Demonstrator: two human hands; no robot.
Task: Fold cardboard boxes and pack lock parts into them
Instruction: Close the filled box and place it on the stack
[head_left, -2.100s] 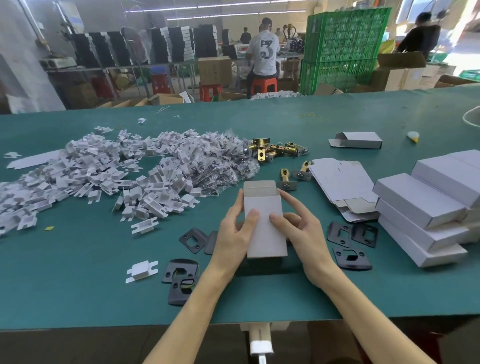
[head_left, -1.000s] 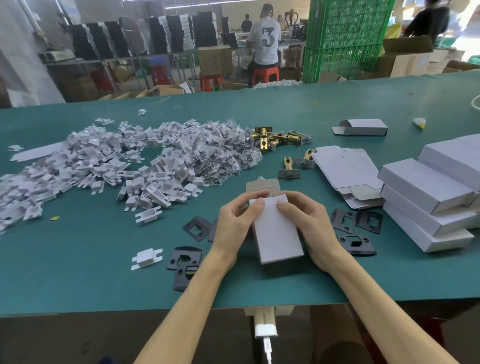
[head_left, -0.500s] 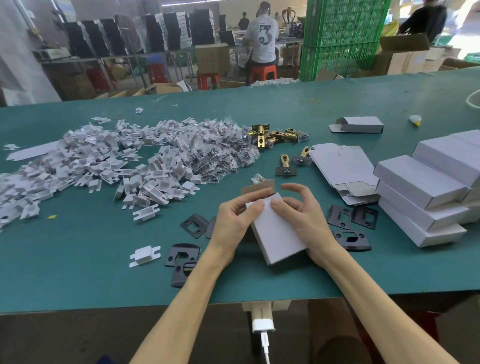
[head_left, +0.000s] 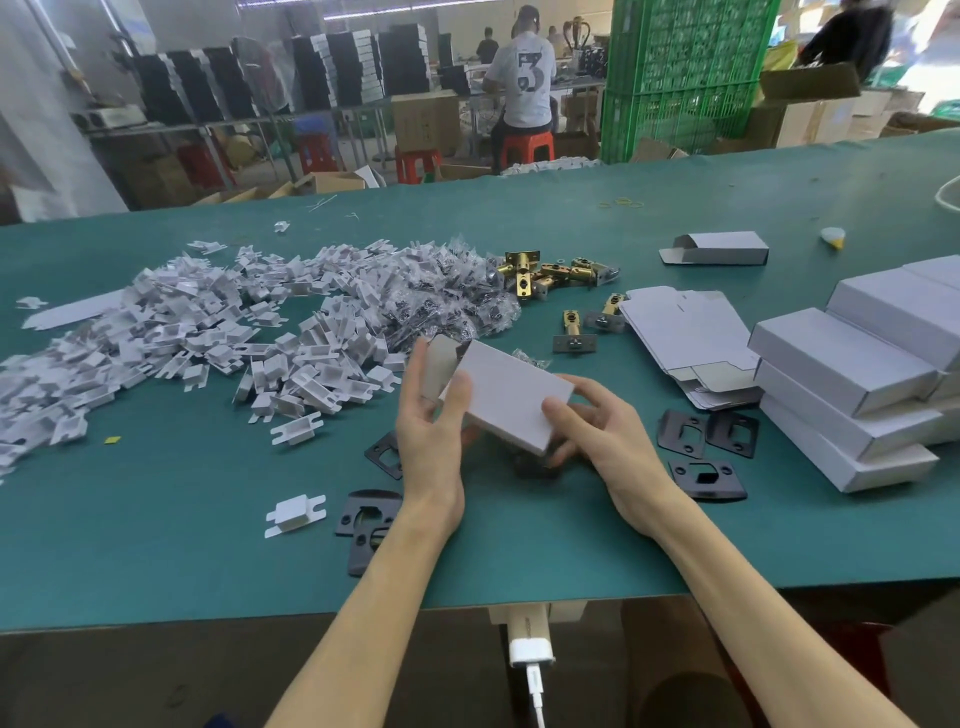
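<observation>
1. A white box (head_left: 511, 397) is held tilted over the table (head_left: 156, 561), between both hands, near the front edge.
2. The left end of the box is gripped by the left hand (head_left: 431, 431). The thumb is laid on the top face and the fingers are placed behind the open flap (head_left: 436, 364).
3. The right end is gripped by the right hand (head_left: 608, 436). The thumb is pressed on the top face and the fingers are curled under the box (their tips are partly hidden).
4. Black plates (head_left: 701, 447) are seen lying just right of the right hand, and more are lying by the left wrist.
5. Brass latches (head_left: 550, 273) are placed behind the box, beside a large pile of white clips (head_left: 208, 338).
6. Flat blanks (head_left: 680, 332) and a stack (head_left: 857, 384) of closed boxes are found at the right.
</observation>
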